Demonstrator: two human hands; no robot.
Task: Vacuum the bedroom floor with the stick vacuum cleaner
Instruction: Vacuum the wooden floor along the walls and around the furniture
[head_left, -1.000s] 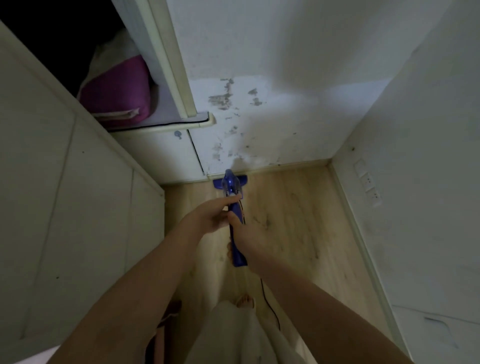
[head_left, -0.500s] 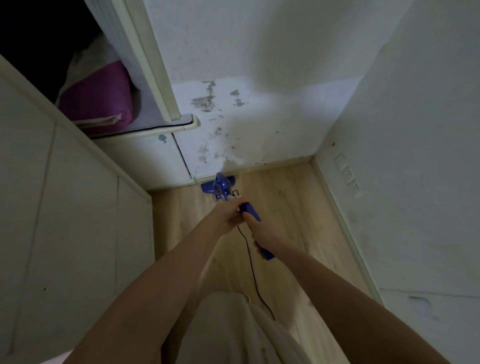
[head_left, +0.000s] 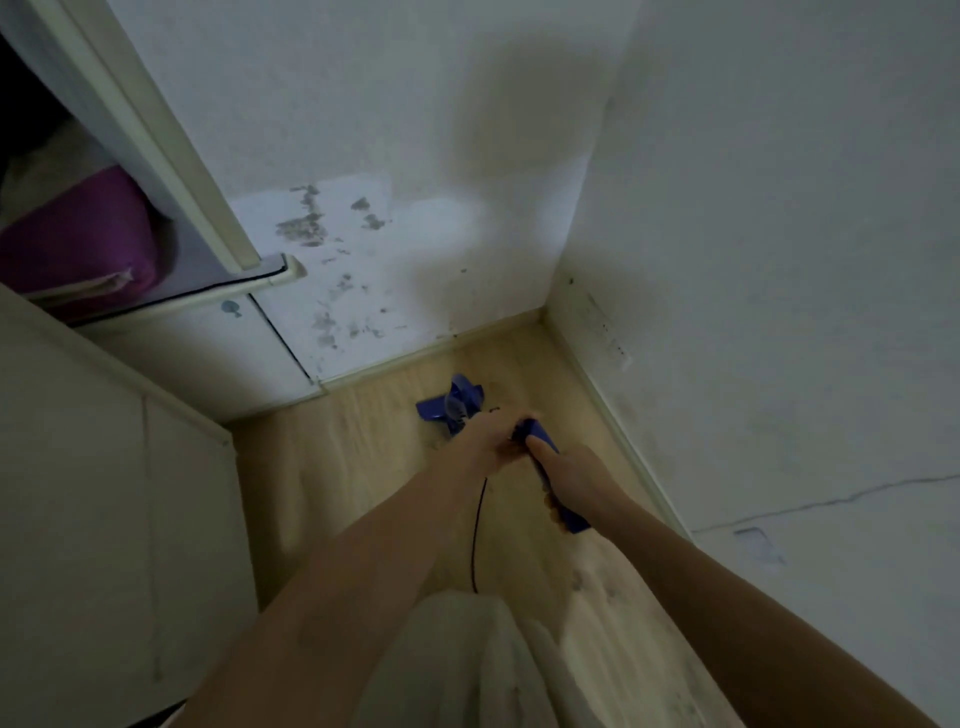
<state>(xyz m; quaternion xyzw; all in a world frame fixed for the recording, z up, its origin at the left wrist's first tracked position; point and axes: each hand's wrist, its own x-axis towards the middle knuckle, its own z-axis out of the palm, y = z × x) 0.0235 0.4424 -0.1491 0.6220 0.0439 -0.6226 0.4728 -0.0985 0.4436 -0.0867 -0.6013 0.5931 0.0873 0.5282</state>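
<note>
Since the earlier frames, the blue stick vacuum cleaner (head_left: 540, 457) has swung away from the white wardrobe (head_left: 119, 493) and now angles toward the room corner, its floor head (head_left: 451, 401) pulled back from the skirting board that it nearly touched before. Both arms have shifted the same way, farther from the wardrobe.

On the side nearer the wardrobe, the left hand (head_left: 485, 441) curls round the upper body of the vacuum cleaner, just behind the floor head; its fingertips are hidden, but the fingers wrap the blue casing. Farther from the wardrobe, the right hand (head_left: 566, 480) grips the handle, with the thumb lying along the top and the other fingers closed underneath. The blue end of the handle sticks out past the wrist.

The floor head rests flat on the pale wooden floor (head_left: 332, 467), near the stained wall (head_left: 332, 249) and well apart from the wardrobe. A thin black cord (head_left: 475, 535) hangs from under the left hand and runs back across the floor toward the person's light garment (head_left: 467, 665).

Inside the open wardrobe, purple bedding (head_left: 78, 244) lies on a shelf. Dark blotches mark the stained wall just beyond the wardrobe's far edge.
</note>
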